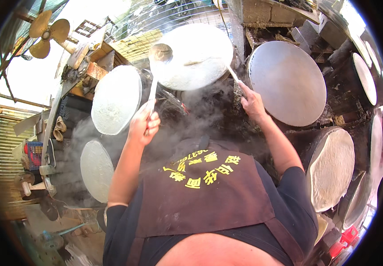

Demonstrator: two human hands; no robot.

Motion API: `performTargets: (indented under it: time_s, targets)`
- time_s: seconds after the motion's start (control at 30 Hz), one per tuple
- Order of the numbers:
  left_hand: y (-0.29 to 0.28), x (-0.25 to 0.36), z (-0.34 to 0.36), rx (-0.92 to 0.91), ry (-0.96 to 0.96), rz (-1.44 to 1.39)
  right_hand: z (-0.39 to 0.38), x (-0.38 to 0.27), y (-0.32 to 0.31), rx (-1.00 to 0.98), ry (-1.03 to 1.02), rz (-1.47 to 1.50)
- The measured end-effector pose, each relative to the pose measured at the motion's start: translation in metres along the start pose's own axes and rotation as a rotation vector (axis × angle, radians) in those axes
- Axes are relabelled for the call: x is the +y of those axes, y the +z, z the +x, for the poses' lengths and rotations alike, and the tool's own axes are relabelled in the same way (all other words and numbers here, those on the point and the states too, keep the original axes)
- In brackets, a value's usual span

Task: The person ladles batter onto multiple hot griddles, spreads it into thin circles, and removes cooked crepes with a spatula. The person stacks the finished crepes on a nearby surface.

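My left hand [144,123] is closed round the long handle of a ladle [161,52], whose round bowl is over the left edge of a big round griddle [187,75]. The griddle is coated in white batter, with a thicker streak [196,61] across its middle. My right hand [252,104] grips a thin pale spreader [232,73] by its handle. Its far end reaches the griddle's right part, where glare hides the tip's shape. Steam drifts between my forearms.
A bare grey griddle [288,84] stands to the right, and a batter-covered one [332,170] nearer. Two white-coated griddles, one farther [117,99] and one nearer [97,170], are on the left. A fan [46,34] with yellowish blades is at the far left.
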State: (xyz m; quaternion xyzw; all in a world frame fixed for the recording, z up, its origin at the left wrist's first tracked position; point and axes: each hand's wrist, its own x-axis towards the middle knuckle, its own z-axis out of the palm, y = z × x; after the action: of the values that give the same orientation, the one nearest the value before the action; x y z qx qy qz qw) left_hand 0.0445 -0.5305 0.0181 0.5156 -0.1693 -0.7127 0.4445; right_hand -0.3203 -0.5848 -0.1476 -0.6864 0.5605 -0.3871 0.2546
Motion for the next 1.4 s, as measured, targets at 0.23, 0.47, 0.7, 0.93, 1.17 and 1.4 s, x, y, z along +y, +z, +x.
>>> performTargets:
  time_s: [0.23,0.47,0.7,0.93,1.17,1.4]
  targets:
    - [0.02,0.006,0.071,0.192,0.155,0.698,-0.064,-0.066,0.071,-0.03,0.05,0.239]
    - [0.055,-0.002,0.054,0.096,0.036,0.585,-0.074,-0.099,0.09,-0.153,0.625,0.84]
    - [0.095,-0.034,0.029,-0.141,-0.292,-0.476,-0.082,-0.1,0.103,-0.173,0.099,0.381]
    - [-0.018,-0.007,-0.078,-0.396,-0.106,-0.465,-0.061,-0.065,0.065,-0.047,0.079,-0.158]
    - [-0.057,-0.005,-0.125,-0.222,-0.278,-0.607,-0.013,-0.069,0.074,-0.125,-0.051,-0.114]
    - [-0.057,-0.029,-0.139,-0.104,-0.211,-0.529,-0.024,-0.053,0.078,-0.339,-0.214,0.013]
